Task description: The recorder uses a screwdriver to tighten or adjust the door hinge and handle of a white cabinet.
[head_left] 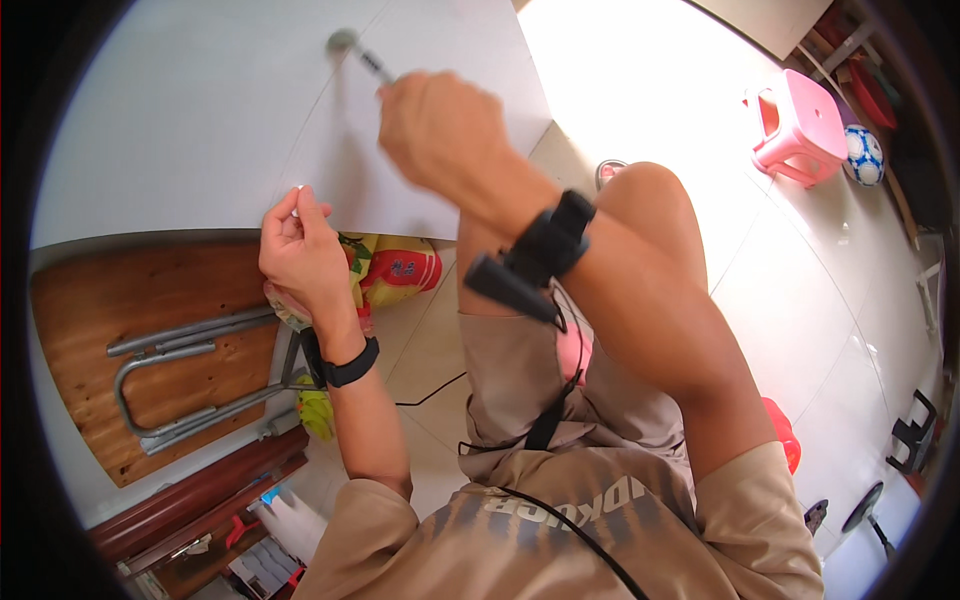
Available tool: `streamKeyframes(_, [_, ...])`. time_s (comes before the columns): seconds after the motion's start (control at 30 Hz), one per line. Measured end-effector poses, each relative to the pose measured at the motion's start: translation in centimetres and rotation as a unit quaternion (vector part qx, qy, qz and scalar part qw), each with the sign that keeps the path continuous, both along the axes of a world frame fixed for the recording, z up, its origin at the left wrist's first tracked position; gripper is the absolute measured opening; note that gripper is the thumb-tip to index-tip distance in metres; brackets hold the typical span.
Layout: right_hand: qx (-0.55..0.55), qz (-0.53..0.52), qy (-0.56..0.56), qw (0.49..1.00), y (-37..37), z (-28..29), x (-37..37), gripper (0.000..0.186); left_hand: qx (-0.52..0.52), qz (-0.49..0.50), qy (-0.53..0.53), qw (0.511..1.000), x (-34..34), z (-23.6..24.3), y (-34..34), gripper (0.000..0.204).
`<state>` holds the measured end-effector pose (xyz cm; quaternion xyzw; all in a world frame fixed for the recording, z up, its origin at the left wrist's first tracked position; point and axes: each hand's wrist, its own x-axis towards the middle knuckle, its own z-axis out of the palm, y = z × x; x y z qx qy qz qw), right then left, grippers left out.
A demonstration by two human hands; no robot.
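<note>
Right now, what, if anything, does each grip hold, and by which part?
The right grip holds a hammer-like tool by its handle. Whether the left grip pinches something cannot be told.

Shirt (530, 565): pale block lettering across the chest, inverted in this view. Bag (398, 288): small printed characters on its red part.

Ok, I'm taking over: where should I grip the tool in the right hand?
Probably by the end of the tool opposite its rounded head, coming from lower right, as the right hand does: the slim shaft slants up-left from that fist.
</note>
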<state>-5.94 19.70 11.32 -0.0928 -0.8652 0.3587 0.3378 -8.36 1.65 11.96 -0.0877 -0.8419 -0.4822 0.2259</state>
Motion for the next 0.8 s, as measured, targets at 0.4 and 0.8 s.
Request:
streamKeyframes(0.4, [0.167,-0.002,0.008,0.986,3.0,-0.5,-0.7,0.034,0.089,-0.037,-0.023,0.995,3.2,-3.3,0.0,0.014])
streamKeyframes(0.8, [0.350,0.040,0.055,0.934,3.0,-1.2,-1.3,0.026,0.125,-0.039,-0.018,0.991,3.7,-1.9,3.0,0.014])
